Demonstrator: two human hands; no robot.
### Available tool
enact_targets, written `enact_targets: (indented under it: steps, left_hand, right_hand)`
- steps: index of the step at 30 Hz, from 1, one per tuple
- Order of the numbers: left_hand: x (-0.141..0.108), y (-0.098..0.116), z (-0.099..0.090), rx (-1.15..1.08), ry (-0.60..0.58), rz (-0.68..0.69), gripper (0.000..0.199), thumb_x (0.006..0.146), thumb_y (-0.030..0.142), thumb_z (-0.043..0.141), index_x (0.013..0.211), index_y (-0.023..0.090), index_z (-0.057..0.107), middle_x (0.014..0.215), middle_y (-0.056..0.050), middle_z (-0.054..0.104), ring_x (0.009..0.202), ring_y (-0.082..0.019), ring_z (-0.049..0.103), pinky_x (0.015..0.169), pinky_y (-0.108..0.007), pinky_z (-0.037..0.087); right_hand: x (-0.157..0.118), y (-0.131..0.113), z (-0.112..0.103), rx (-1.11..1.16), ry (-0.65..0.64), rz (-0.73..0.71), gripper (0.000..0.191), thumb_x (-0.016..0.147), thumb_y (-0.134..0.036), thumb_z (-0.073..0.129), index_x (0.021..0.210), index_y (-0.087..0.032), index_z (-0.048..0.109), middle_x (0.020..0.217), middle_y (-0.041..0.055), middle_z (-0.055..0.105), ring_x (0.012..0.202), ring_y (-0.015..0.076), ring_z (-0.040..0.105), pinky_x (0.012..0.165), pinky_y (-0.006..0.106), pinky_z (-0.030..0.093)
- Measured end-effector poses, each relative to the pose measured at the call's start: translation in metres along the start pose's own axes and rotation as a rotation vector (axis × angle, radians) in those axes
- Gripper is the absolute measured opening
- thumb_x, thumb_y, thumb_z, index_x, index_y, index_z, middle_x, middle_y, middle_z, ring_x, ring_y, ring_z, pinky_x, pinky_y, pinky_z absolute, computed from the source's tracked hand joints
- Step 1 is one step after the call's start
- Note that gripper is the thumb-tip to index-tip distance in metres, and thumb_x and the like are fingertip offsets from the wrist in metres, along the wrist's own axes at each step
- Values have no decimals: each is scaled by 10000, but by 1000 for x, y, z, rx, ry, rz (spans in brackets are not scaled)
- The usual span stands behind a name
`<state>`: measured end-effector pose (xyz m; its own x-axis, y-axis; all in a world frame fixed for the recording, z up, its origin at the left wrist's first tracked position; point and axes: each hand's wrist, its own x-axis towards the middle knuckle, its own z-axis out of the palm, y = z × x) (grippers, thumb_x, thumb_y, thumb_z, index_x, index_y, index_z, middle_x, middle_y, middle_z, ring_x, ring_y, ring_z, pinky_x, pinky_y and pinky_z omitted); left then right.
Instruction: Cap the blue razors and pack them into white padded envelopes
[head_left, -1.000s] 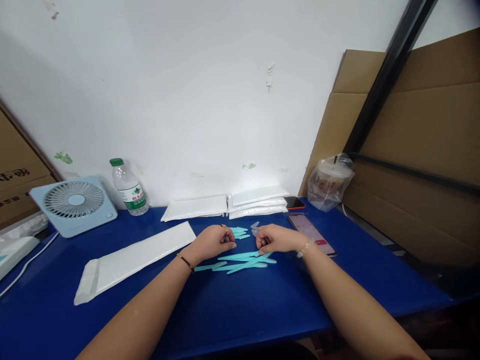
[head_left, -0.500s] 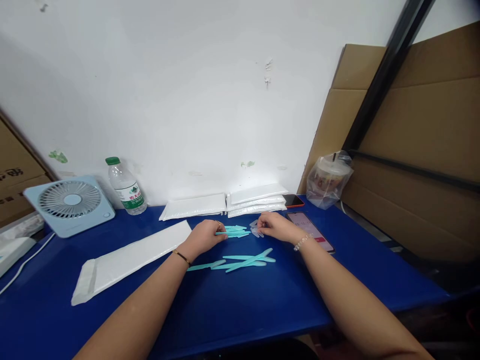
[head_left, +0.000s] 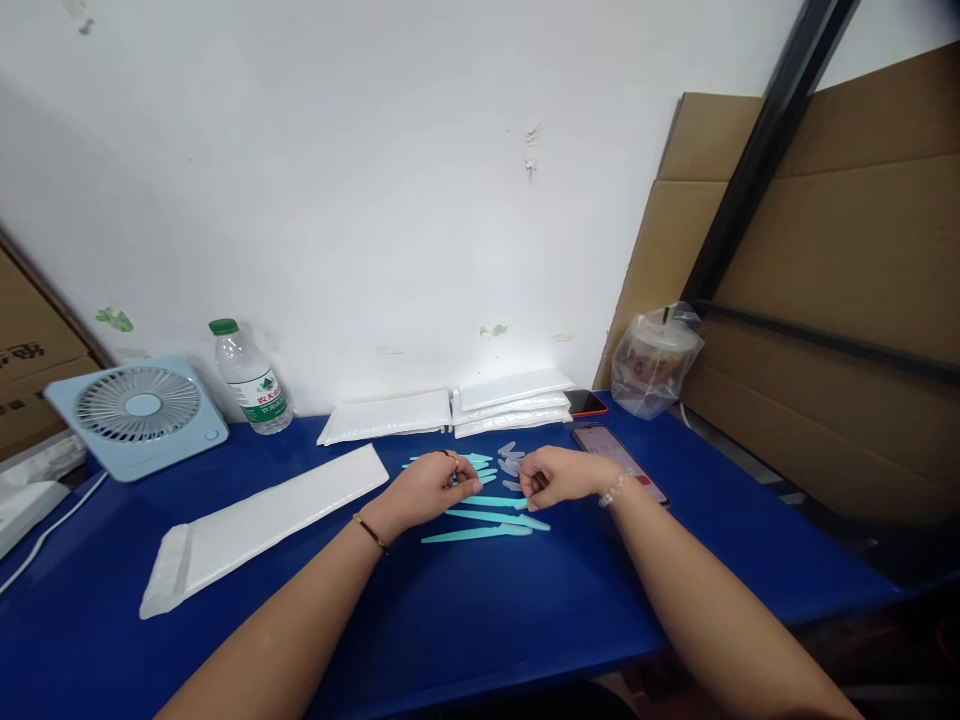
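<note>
Several turquoise eyebrow razors (head_left: 489, 517) lie on the blue table. My right hand (head_left: 559, 475) is closed, its fingertips pinching the right end of one razor (head_left: 495, 501). Just in front of that one, two more lie roughly side by side. My left hand (head_left: 435, 487) has its thumb and fingers pressed together at a second group of razors (head_left: 480, 461), which it partly covers. Whatever sits between those fingertips is hidden. Small clear plastic caps (head_left: 509, 466) are scattered at the right hand's fingers.
A flat white padded mailer (head_left: 270, 525) lies to the left, and stacked white packets (head_left: 514, 405) rest against the wall. A fan (head_left: 142, 415) and a water bottle (head_left: 255, 385) stand back left. Two phones (head_left: 600, 440) and a bagged drink cup (head_left: 654, 360) are at the right.
Both hands have come slightly nearer, the left one also rightward. The crossed front razors now lie more nearly parallel, and my right hand has moved from the caps to a razor's end.
</note>
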<state>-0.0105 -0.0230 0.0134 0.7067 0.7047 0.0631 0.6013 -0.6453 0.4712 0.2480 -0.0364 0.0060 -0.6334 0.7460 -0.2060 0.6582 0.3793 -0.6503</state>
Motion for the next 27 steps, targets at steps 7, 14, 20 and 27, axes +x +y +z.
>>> enact_targets:
  steps: [7,14,20,27]
  left_hand:
    - [5,0,4,163,-49,27,392,885,470,399,744,192,636,737,-38,641,703,-172,565,606,-250,351]
    - [1,-23,-13,195,87,-127,394,765,522,542,987,211,635,964,-62,647,870,-215,581,688,-269,407]
    - [-23,-24,-38,254,-288,-356,194,544,365,720,662,220,666,662,-9,653,581,-177,564,501,-253,343]
    - [-23,-6,-37,160,-288,-226,103,666,321,620,690,227,653,689,1,655,594,-160,549,490,-244,329]
  right_hand:
    - [8,1,3,-22,260,-56,134,730,-287,657,745,-158,624,757,16,589,624,116,517,549,212,389]
    - [13,15,1,-95,470,43,87,744,-247,635,746,-160,627,733,23,609,639,130,532,571,222,377]
    - [11,8,3,-194,535,4,66,758,-219,604,726,-167,629,792,37,598,694,137,543,623,237,394]
    - [17,-20,17,82,422,-90,265,820,-361,576,1015,-187,621,823,37,653,683,134,576,616,240,442]
